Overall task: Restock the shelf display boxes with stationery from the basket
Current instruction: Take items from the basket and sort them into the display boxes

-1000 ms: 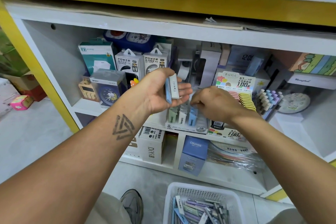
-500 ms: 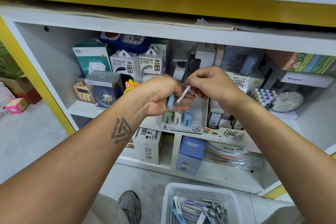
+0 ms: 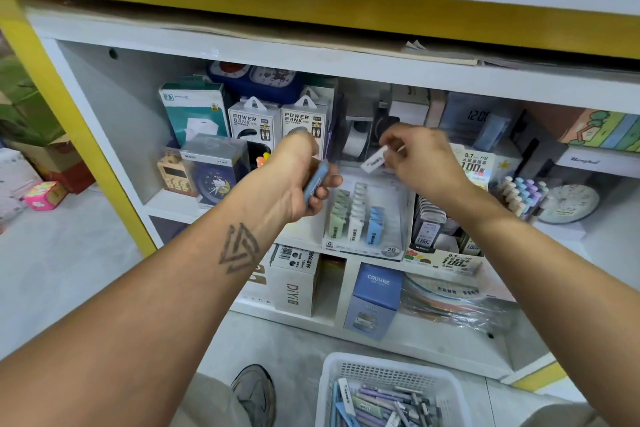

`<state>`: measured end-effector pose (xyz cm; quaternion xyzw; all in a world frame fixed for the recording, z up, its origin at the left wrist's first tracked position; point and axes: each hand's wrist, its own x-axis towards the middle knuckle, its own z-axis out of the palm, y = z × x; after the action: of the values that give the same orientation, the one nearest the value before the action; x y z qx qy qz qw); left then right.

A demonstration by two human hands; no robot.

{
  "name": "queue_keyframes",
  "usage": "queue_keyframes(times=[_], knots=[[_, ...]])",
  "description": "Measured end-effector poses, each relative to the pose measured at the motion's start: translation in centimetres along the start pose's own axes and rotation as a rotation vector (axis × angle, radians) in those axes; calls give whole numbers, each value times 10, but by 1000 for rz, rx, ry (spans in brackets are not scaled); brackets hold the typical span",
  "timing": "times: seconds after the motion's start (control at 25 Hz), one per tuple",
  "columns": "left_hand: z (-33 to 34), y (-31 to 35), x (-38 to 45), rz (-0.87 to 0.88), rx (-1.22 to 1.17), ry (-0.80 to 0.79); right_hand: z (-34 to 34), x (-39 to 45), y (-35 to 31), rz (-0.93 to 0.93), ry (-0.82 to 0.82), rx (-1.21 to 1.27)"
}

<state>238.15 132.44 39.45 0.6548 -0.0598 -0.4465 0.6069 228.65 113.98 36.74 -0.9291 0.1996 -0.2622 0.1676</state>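
Note:
My left hand (image 3: 298, 177) grips a flat blue pack (image 3: 314, 182) in front of the shelf. My right hand (image 3: 420, 159) pinches a small white pack (image 3: 373, 159) by its end, above a clear display box (image 3: 398, 218). That box holds rows of green, white and blue packs (image 3: 356, 218). A white basket (image 3: 446, 381) with several pens and packs stands on the floor below, at the bottom of the view.
Power bank boxes (image 3: 277, 121), a blue alarm clock (image 3: 214, 180) and a teal box (image 3: 195, 111) fill the shelf's left. A lead refill display (image 3: 446, 260) and pastel pens (image 3: 523, 194) stand to the right. A blue CRUHRE box (image 3: 375, 298) sits on the lower shelf. My shoe (image 3: 256, 392) is beside the basket.
My right hand has pulled the white pack out of my left hand and carried it to the right, above the display box. My left hand has turned and keeps the blue pack.

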Motion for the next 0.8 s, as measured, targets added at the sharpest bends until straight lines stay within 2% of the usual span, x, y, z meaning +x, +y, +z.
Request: queue_keyframes(times=[0.08, 0.24, 0.8], knots=[[0, 0, -2, 45, -27, 4, 15, 8, 5, -43, -95, -138], [-4, -2, 1, 132, -53, 20, 35, 14, 7, -25, -208, -182], [-7, -2, -5, 171, -143, -23, 44, 19, 0, -71, -415, -346]])
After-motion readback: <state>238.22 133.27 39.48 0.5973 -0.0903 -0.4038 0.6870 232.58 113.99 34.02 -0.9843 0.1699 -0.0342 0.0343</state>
